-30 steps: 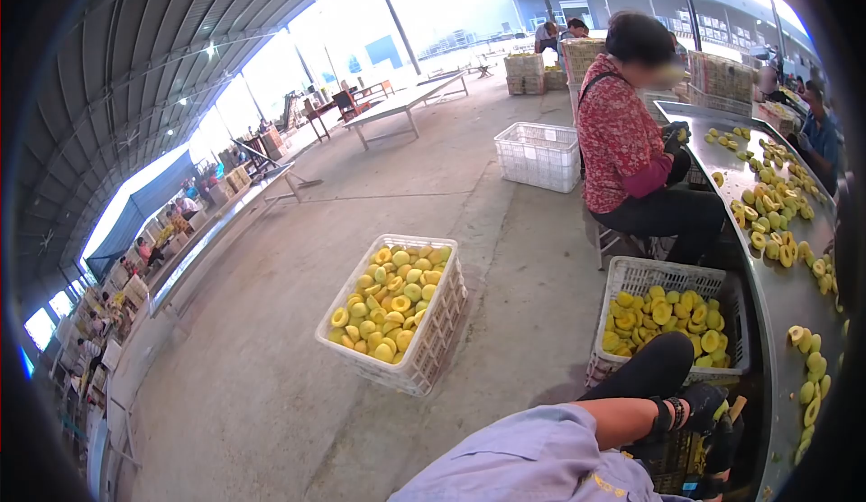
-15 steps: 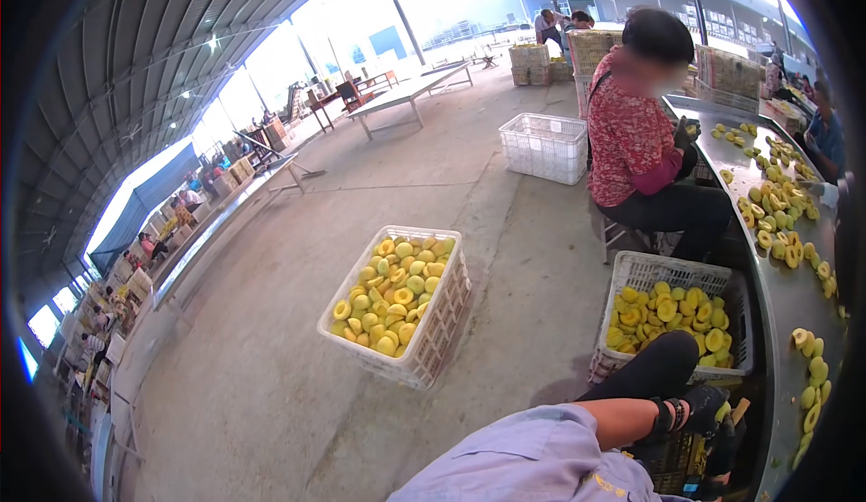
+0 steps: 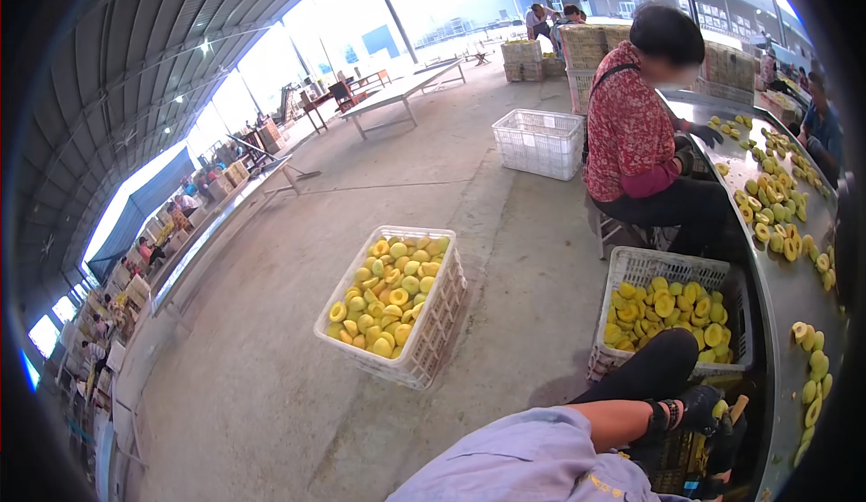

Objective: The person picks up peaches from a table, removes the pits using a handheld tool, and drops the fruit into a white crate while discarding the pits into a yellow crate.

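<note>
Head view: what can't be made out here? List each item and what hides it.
- Head view: individual fingers of the wearer's gloved hand, lost in dark shadow.
- Head view: the lower end of the wooden handle, lost in the dark around the gloves.
- Head view: the metal table's lower right side, cut off by the dark lens border.
- Head view: what the distant people hold, too small.
</note>
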The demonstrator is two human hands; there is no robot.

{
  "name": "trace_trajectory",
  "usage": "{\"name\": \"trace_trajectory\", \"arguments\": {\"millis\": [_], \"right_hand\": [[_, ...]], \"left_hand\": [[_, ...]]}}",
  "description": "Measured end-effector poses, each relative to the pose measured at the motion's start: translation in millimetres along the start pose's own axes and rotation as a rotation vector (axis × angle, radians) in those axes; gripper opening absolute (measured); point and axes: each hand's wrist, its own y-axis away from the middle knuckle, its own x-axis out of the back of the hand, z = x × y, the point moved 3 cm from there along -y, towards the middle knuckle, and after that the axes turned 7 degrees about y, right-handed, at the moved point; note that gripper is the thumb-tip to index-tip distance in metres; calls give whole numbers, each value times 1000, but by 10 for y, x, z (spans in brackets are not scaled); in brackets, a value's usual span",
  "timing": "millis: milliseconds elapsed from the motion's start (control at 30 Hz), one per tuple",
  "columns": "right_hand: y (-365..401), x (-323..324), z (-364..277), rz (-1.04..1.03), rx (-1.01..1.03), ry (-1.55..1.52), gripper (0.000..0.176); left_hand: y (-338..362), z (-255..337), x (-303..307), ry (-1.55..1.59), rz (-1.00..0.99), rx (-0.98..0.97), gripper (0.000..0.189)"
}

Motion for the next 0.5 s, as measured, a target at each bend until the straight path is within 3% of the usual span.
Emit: {"name": "trace_trajectory", "arguments": {"millis": [67, 167, 200, 300, 367, 433, 467, 500], "right_hand": [[38, -59, -87, 1, -2, -10, 23], [58, -131, -186, 10, -16, -14, 24], [71, -147, -217, 12, -23, -12, 24], [101, -113, -268, 44, -29, -18, 25], [157, -91, -370, 81, -48, -28, 25], [169, -271, -696, 139, -125, -57, 26], [182, -247, -867, 199, -155, -52, 26], [124, -2, -532, 221, -8, 115, 29]], "left_hand": [[-42, 44, -1, 40, -45, -20, 42], [-175, 288, 17, 171, 159, -199, 41], [-288, 295, -24, 150, 276, -347, 33], [-517, 153, -39, 394, 178, -313, 29], [-931, -561, -547, 1363, -233, -180, 29], [-646, -325, -287, 1183, -194, -188, 33], [-435, -121, -40, 830, -136, -284, 36], [-266, 44, 212, 459, -62, -400, 38]]}}
